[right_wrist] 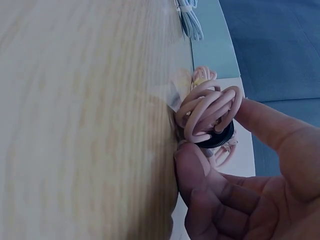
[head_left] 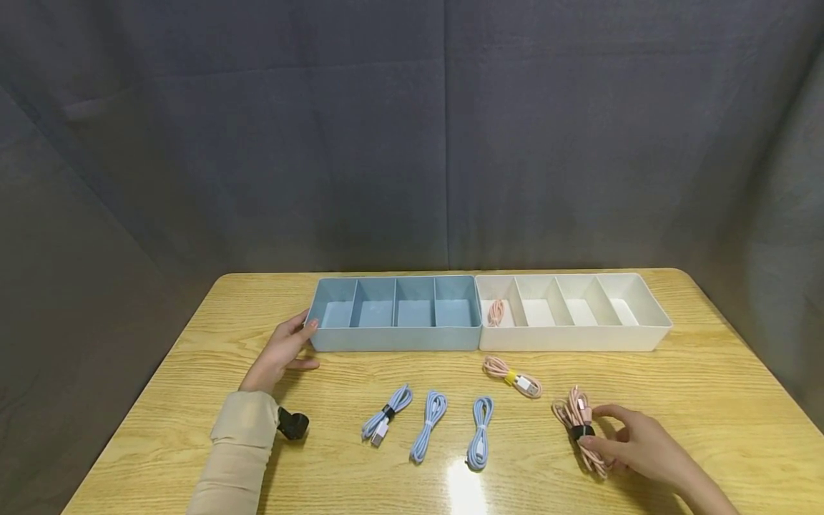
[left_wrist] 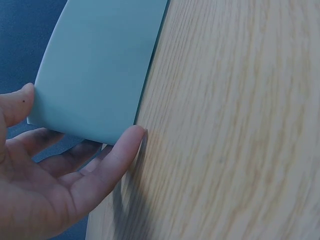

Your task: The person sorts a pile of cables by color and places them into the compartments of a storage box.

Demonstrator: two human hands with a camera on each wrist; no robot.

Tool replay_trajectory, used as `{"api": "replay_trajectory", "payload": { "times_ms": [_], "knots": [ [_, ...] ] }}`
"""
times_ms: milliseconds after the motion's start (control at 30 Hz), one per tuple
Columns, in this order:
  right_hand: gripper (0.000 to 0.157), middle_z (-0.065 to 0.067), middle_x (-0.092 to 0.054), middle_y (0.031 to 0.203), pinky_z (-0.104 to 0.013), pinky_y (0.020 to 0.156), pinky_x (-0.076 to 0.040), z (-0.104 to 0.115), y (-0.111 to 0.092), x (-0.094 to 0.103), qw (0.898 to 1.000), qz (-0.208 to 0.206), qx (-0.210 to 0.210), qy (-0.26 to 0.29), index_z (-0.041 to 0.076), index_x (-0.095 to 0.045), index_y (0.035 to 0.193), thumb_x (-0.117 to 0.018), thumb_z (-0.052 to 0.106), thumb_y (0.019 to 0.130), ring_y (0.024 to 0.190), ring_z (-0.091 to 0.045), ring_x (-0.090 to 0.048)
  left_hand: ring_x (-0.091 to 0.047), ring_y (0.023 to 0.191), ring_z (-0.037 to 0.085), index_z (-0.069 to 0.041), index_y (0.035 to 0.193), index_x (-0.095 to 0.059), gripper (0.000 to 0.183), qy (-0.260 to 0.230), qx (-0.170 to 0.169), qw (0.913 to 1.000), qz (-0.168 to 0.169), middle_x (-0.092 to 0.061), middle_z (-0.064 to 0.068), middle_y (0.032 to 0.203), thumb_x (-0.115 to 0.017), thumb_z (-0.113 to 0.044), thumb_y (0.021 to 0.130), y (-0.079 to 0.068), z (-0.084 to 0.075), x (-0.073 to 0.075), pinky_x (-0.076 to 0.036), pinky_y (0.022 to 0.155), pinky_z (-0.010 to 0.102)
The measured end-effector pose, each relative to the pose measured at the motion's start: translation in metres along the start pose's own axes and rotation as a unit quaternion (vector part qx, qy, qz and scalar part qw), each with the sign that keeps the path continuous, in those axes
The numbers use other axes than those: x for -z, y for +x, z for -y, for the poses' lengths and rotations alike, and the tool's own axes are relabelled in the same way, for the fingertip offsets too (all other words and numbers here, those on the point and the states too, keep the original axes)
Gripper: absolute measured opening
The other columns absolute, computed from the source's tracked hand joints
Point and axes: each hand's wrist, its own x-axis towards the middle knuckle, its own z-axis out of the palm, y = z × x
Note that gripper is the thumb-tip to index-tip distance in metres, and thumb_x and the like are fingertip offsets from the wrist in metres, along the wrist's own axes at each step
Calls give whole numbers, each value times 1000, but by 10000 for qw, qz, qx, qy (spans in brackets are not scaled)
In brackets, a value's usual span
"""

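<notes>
My left hand (head_left: 283, 348) is at the left end of a light-blue divided box (head_left: 395, 340), its thumb at the top edge. In the left wrist view, straight fingers (left_wrist: 107, 172) touch the box's end wall. At the right of the table, my right hand (head_left: 646, 447) holds a coiled pink cable (right_wrist: 207, 112) with a black strap round its middle, pinched between thumb and fingers. The bundle stays low, close over the wood. A second pink cable (head_left: 513, 377), with a yellow tie, lies in front of the white divided box (head_left: 573, 339).
The two boxes stand end to end at the back. A pink cable coil (head_left: 496, 312) lies in the white box's leftmost compartment. Three coiled blue cables (head_left: 387, 415) lie mid-table; one has a black strap. A dark curtain (head_left: 444, 143) hangs behind the wooden table (head_left: 347, 479).
</notes>
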Motion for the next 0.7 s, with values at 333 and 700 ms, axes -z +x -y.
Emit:
{"api": "replay_trajectory", "payload": {
  "times_ms": [333, 700],
  "knots": [
    [64, -3, -58, 58, -24, 42, -45, 3, 3, -3, 9999, 1, -111, 37, -16, -44, 121, -67, 28, 82, 50, -16, -56, -27, 129, 38, -8, 147, -13, 61, -15, -19, 10000, -14, -17, 19, 148, -40, -32, 98, 1, 1, 1, -56, 71, 41],
    [51, -7, -57, 59, -29, 42, -50, -7, 6, -1, 9964, 251, -31, 805, -15, -41, 119, -63, 15, 84, 49, -18, -55, -29, 127, 39, -7, 147, -13, 60, -23, -78, 10000, 27, -18, 21, 146, -40, -31, 98, 1, 2, 0, -55, 73, 42]
  ]
}}
